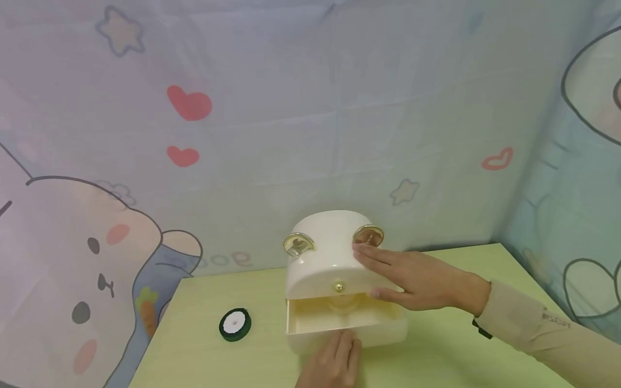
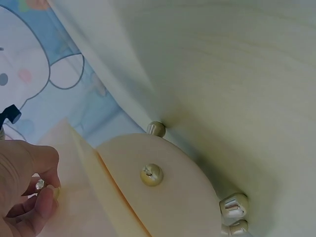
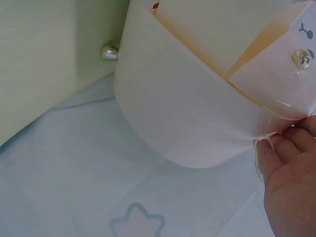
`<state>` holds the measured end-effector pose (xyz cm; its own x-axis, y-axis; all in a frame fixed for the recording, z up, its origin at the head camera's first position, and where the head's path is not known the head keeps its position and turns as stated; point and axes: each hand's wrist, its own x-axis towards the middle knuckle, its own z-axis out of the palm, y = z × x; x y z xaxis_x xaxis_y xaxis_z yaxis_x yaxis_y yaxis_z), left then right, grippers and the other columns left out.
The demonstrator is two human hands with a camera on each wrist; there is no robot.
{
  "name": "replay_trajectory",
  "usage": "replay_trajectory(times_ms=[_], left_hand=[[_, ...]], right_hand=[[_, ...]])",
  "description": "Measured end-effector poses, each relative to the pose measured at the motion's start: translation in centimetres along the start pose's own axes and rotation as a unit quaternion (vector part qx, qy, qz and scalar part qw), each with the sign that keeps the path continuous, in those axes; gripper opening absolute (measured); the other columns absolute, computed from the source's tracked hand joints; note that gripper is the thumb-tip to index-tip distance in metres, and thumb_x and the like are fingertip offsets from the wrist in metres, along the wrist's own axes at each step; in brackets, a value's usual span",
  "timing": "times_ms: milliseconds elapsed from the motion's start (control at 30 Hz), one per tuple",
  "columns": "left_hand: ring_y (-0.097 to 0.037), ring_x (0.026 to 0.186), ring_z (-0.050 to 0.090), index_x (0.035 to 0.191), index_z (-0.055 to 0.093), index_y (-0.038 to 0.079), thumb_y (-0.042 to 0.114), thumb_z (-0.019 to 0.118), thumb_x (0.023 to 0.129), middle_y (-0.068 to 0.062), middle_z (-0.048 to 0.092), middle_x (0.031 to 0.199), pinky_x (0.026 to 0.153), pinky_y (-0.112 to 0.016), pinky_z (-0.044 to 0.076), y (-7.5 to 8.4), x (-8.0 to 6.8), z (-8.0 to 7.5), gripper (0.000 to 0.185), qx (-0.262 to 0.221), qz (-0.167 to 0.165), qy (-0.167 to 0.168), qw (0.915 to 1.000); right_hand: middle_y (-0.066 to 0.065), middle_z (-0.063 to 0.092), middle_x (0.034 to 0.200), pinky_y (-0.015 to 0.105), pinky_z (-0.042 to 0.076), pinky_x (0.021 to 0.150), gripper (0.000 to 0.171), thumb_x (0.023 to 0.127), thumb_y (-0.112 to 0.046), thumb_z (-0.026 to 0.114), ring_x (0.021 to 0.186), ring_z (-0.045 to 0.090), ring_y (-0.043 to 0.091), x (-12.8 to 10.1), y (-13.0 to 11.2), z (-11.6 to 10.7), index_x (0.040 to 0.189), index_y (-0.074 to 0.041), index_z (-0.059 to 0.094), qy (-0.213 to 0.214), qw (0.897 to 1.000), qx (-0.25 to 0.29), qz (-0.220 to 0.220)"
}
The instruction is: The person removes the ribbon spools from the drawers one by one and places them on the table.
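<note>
A cream-white storage box (image 1: 320, 275) with a rounded top and gold ear-shaped rings stands on the table. Its lower drawer (image 1: 373, 335) is pulled out, showing a pale interior. At the drawer's front is my left hand (image 1: 335, 362); in the left wrist view its thumb and fingers pinch the drawer's small gold knob (image 2: 57, 193). My right hand (image 1: 419, 279) lies with extended fingers against the box's upper right side, near the right gold ear ring (image 1: 368, 235). A second gold knob (image 1: 339, 286) sits on the upper front, touched by neither hand.
To the left of the box, a dark green ribbon spool (image 1: 235, 324) with a white centre lies on the light green table (image 1: 204, 302). A cartoon-printed cloth (image 1: 291, 108) hangs behind the table. Short gold feet (image 3: 110, 53) stick out from the box's underside.
</note>
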<state>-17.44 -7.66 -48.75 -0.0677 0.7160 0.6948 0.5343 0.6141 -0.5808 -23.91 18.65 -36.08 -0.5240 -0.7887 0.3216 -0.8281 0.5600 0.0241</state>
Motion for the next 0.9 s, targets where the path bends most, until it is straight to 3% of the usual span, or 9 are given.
replay_trajectory(times_ms=[167,367,533,700,767,900], left_hand=[[-0.014,0.078,0.062,0.093,0.073,0.002,0.032,0.027,0.114,-0.007,0.066,0.091,0.064,-0.017,0.055,0.4,0.0,-1.2,0.059,-0.036,-0.011,-0.024,0.9990],[-0.013,0.080,0.067,0.092,0.073,0.006,0.055,0.023,0.111,-0.004,0.068,0.091,0.066,-0.017,0.057,1.2,-0.3,-2.7,0.073,-0.082,-0.047,-0.069,0.9932],[-0.013,0.079,0.070,0.089,0.075,0.010,0.056,0.033,0.110,-0.003,0.071,0.091,0.061,-0.017,0.056,1.9,-0.7,-3.6,0.066,-0.083,-0.065,-0.069,0.9920],[-0.009,0.071,0.066,0.086,0.074,0.012,0.041,0.040,0.110,-0.001,0.071,0.087,0.053,-0.015,0.051,2.4,-0.8,-4.0,0.051,-0.084,-0.043,-0.044,0.9946],[-0.008,0.069,0.063,0.083,0.072,0.012,0.035,0.040,0.109,-0.001,0.070,0.084,0.051,-0.014,0.048,2.8,-0.8,-3.8,0.047,-0.083,-0.036,-0.029,0.9955],[-0.007,0.067,0.057,0.076,0.069,0.013,0.030,0.033,0.110,0.000,0.066,0.079,0.052,-0.012,0.042,3.6,-0.7,-3.7,0.053,-0.088,-0.055,-0.031,0.9941]], right_hand=[[0.006,0.034,0.172,0.037,0.055,0.106,0.072,0.106,-0.046,0.057,0.151,0.048,0.022,-0.1,0.0,0.0,0.165,-0.012,0.034,0.000,1.000,0.000,0.002],[0.004,0.033,0.173,0.038,0.053,0.109,0.072,0.106,-0.047,0.057,0.150,0.049,0.021,-0.1,0.1,-0.1,0.165,-0.012,0.034,-0.001,1.000,0.003,0.007],[0.006,0.033,0.173,0.038,0.053,0.109,0.073,0.106,-0.047,0.057,0.151,0.048,0.022,0.1,0.1,-0.1,0.165,-0.011,0.033,-0.001,1.000,0.003,0.003],[0.005,0.033,0.173,0.039,0.053,0.110,0.072,0.106,-0.047,0.056,0.151,0.048,0.022,-0.1,0.1,-0.1,0.165,-0.013,0.032,-0.001,1.000,0.000,0.005],[0.004,0.033,0.173,0.039,0.053,0.109,0.072,0.106,-0.047,0.056,0.150,0.049,0.021,-0.2,0.1,-0.1,0.165,-0.013,0.033,0.000,1.000,-0.002,0.005],[0.004,0.033,0.173,0.039,0.053,0.110,0.072,0.106,-0.047,0.057,0.150,0.049,0.021,-0.2,0.0,-0.2,0.165,-0.013,0.033,0.003,1.000,-0.002,0.005]])
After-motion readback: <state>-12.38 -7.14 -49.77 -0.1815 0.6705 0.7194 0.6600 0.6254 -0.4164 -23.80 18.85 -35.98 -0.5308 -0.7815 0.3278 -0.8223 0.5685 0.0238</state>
